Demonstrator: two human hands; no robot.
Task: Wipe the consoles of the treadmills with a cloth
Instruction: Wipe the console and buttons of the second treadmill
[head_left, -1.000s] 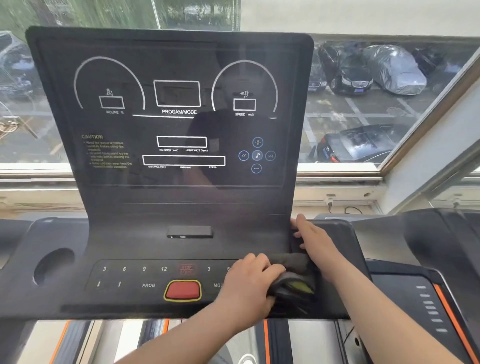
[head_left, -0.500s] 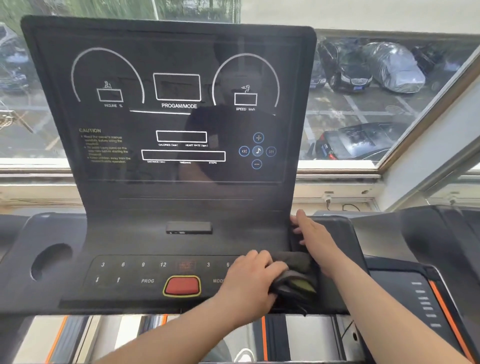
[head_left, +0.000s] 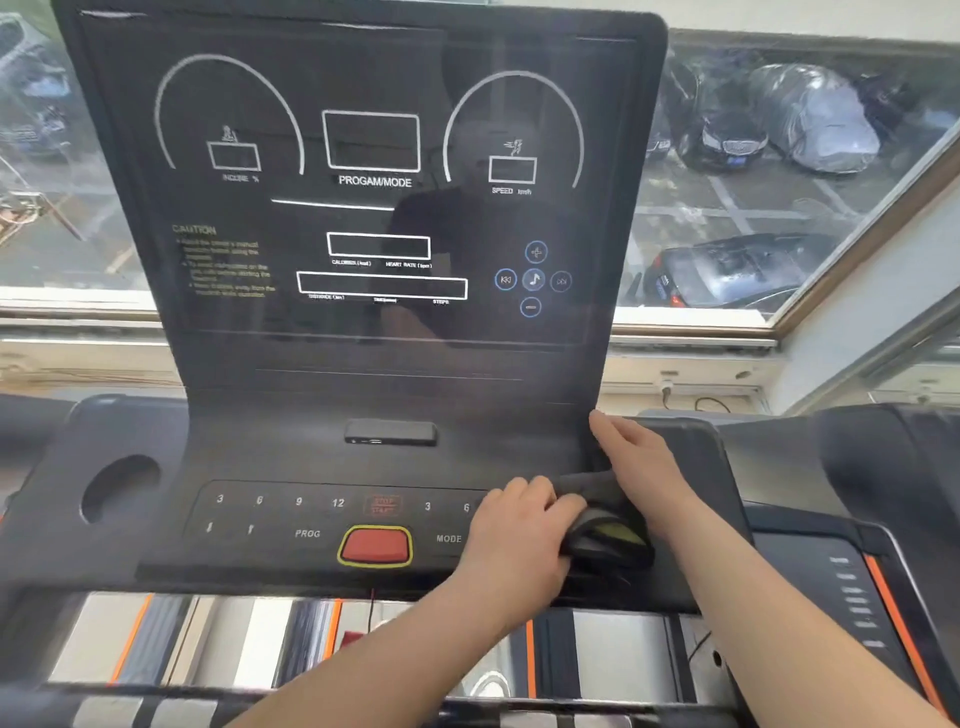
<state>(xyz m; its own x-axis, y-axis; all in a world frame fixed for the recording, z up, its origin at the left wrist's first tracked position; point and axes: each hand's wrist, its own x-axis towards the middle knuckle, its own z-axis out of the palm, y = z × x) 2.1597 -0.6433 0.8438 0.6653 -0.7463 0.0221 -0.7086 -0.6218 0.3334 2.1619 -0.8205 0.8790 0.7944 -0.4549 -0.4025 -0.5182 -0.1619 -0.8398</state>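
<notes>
A black treadmill console (head_left: 291, 457) fills the view, its upright display panel (head_left: 374, 182) printed with gauges and its flat keypad carrying a red stop button (head_left: 375, 545). A dark cloth (head_left: 605, 525) with a yellowish patch lies bunched on the console's right side. My left hand (head_left: 519, 540) grips the cloth from the left, covering the right end of the keypad. My right hand (head_left: 641, 460) lies flat across the cloth's far edge, fingertips at the lower right corner of the display panel.
A round cup recess (head_left: 119, 488) sits at the console's left. A second treadmill console (head_left: 883, 493) stands to the right. Behind is a window (head_left: 779, 182) over parked cars, with a sill and a cable. The treadmill deck's silver and orange trim (head_left: 332, 639) shows below.
Both hands and the cloth stay almost in place on the console's right side. The camera has moved closer and slightly lower, so the console looks larger.
</notes>
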